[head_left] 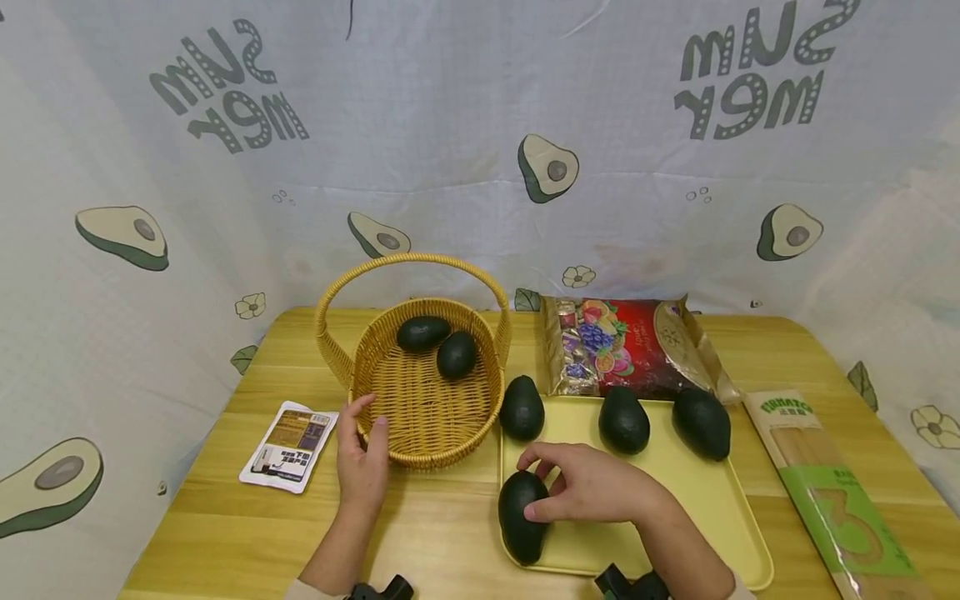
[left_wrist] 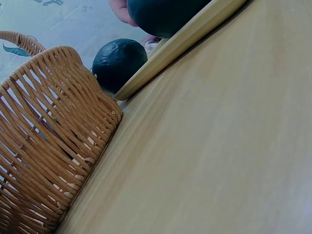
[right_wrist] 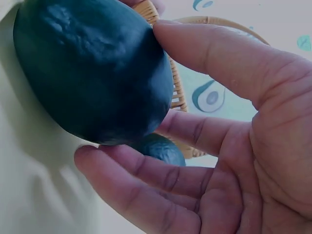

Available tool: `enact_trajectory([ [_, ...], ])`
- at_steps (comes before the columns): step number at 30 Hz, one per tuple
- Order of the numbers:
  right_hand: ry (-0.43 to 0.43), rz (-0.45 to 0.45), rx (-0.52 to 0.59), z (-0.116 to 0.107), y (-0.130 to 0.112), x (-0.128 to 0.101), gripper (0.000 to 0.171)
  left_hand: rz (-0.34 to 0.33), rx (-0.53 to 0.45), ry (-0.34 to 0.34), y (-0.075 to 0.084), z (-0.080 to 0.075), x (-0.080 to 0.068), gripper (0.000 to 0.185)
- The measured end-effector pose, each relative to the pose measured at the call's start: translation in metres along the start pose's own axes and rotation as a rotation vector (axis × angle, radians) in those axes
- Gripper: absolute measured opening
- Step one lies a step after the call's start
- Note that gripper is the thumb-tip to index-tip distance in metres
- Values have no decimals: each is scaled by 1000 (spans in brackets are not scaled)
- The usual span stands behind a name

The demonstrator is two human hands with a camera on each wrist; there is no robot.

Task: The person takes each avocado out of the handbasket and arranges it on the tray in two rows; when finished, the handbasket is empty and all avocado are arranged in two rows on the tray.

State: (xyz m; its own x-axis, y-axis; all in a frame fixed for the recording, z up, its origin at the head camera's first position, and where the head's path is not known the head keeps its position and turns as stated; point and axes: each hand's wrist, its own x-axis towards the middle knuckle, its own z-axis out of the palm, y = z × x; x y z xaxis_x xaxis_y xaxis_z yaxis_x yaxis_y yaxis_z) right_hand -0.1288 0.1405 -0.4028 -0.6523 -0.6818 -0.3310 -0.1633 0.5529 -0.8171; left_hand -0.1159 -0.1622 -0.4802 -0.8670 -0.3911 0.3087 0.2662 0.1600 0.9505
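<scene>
At the near left of the wooden table lies a small printed packet. Just right of it the left hand rests against the near rim of the wicker basket, thumb and fingers lightly bent on the weave — steadying it, nothing lifted. Two avocados lie inside at the far side. Right of the basket sits the yellow tray; at its near left corner the right hand curls its fingers and thumb around a dark avocado, which touches the tray. Three more avocados stand along the tray's far edge. Beyond them lies a red candy bag — and at the far right a long pasta pack.
</scene>
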Motion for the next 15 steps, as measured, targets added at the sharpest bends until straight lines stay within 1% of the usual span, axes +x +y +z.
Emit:
enact_trajectory([
  [4,-9,10,-11,1,-1,0,40,2,2,2,0,0,0,32],
  [15,-16,28,-26,0,0,0,40,15,5,1,-1,0,1,32],
])
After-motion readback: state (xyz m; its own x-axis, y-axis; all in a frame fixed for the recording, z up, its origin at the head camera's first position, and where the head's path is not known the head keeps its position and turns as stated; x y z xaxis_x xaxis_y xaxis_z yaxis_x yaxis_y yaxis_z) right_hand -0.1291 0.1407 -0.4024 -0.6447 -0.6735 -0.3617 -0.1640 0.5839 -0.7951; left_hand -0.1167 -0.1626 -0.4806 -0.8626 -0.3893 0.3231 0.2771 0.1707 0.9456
